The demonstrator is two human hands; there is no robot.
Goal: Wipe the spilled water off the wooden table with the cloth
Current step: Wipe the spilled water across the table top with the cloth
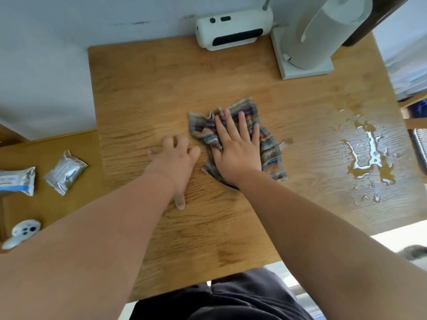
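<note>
The right hand point(238, 148) lies flat on the cloth point(272, 158), fingers straight and slightly spread, palm pressing it down on the wooden counter point(150, 88) rather than gripping it. The left hand point(175, 158) rests on the bare wood just beside the cloth's left edge. It holds nothing; its fingers are loosely bent and its thumb points back toward the person.

The cloth, striped in muted colours and crumpled, sits near the middle of the counter. The spilled water point(365, 162) is well apart from it, off to the right near the counter's edge. It forms one shiny puddle with smaller drops scattered above and below it, and only bare wood lies between cloth and puddle.

Along the back edge stand a white boxy device point(233, 31) with dark panels and, to its right, a tall white cylinder on a square base point(323, 42). Both are clear of the wet patch.

A lower wooden surface point(46, 146) adjoins on the left. It carries two silver foil packets point(65, 179) – one of them partly cut off by the frame – and a white handheld controller point(23, 232) nearer the person. Dark clothing point(231, 301) shows at the counter's near edge.
</note>
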